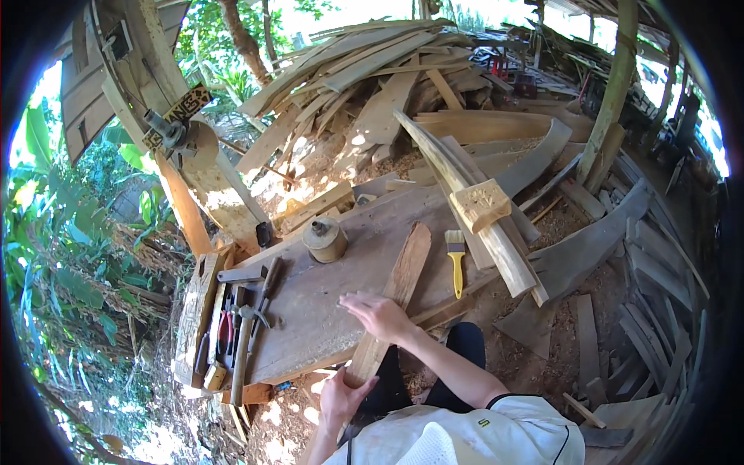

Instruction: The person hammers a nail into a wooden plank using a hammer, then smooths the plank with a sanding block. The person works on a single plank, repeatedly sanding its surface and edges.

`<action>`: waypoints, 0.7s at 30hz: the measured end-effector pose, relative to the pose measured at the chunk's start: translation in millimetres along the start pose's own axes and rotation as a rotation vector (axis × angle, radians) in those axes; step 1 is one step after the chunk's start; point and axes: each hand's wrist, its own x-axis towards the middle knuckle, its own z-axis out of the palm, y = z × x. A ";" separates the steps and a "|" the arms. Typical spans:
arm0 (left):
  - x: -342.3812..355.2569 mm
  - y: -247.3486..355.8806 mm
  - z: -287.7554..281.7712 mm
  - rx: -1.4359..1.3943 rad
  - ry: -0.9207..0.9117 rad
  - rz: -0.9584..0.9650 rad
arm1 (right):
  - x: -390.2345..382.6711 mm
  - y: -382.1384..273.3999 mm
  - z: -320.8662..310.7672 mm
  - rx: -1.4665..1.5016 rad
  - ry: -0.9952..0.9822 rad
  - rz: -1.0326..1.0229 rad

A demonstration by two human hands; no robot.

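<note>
Plank (pixel 408 267) of brown wood slants across the near edge of the worktop (pixel 298 310), its far end over the top and its near end jutting past the edge toward your lap. You have your left hand (pixel 346 397) closed around that near end. Your right hand (pixel 380 316) lies across the plank's middle, fingers straight and held together, pointing toward the worktop's left end; you can't tell from here how firmly it presses. To the right of the plank you have a paintbrush (pixel 456 262), bristles away from you, with its yellow handle reaching the near edge. Close to the far edge stands a round canister (pixel 325 240) with a dark cap, upright. Along the left end you have a hammer (pixel 245 335), its handle running toward the near left corner, and just beside it red-handled pliers (pixel 225 328). Beyond the worktop's right part, a pale wooden block (pixel 480 205) sits on a long beam (pixel 508 260).
</note>
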 end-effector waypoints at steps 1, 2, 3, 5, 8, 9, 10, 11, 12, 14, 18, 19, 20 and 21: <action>-0.2 7.7 -11.4 0.011 0.022 -0.035 | 3.5 -6.2 -1.8 0.049 0.040 0.006; 4.2 16.5 -20.6 0.017 0.049 -0.043 | -3.0 -5.6 -0.5 0.046 -0.026 -0.044; 11.0 15.4 -24.3 0.010 0.069 -0.065 | -16.1 -10.4 0.8 0.042 -0.093 -0.093; 21.9 4.6 -27.6 -0.007 0.096 -0.124 | -31.6 -11.2 -5.7 0.119 -0.263 -0.210; 24.7 -10.5 -22.8 0.061 0.102 -0.031 | -23.1 6.7 -27.6 -0.023 -0.269 -0.038; 26.2 -13.9 -23.3 0.074 0.093 -0.056 | -12.7 15.4 -32.7 -0.110 -0.251 0.036; 25.5 -10.5 -23.0 0.081 0.065 -0.078 | -16.5 15.4 -33.0 -0.116 -0.256 0.027; 26.7 -6.1 -24.3 0.095 0.039 -0.094 | -21.2 12.0 -28.0 -0.122 -0.251 0.017; 27.9 -1.8 -24.6 0.085 0.027 -0.090 | -25.9 8.1 -22.7 -0.129 -0.246 0.008; 26.9 0.3 -29.2 0.078 0.009 -0.098 | -39.8 -11.5 -14.1 0.022 -0.351 -0.154; 25.7 -2.1 -28.9 0.087 0.003 -0.112 | -15.0 16.3 -37.4 -0.071 -0.275 0.022; 25.3 -2.3 -29.1 0.078 -0.001 -0.116 | -11.9 22.9 -39.5 -0.121 -0.225 0.085; 26.1 -1.4 -29.8 0.073 -0.006 -0.117 | -15.9 18.7 -32.7 -0.095 -0.234 0.029; 26.0 0.3 -30.3 0.061 -0.023 -0.120 | -22.1 7.3 -19.7 -0.070 -0.243 -0.026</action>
